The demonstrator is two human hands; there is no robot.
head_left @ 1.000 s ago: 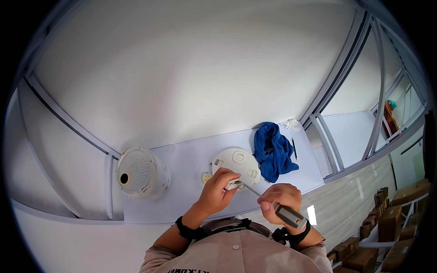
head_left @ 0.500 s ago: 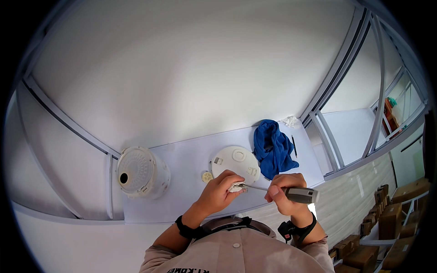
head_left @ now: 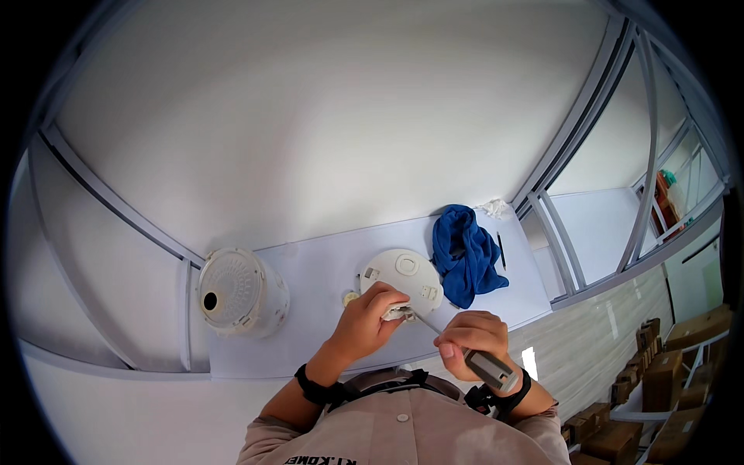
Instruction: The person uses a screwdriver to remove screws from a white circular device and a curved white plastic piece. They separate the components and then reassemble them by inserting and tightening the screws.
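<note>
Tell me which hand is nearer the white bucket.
Left. The left hand is to the right of the white bucket, apart from it, holding a small white part; the right hand is farther right, holding a grey-handled tool.

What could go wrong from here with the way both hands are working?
The shaft of the screwdriver in the right hand meets the small white part close to the left hand's fingers, so a slip might jab them.
If the left grip loosens, that part could drop.
The small yellowish piece beside the left hand might get knocked.
</note>
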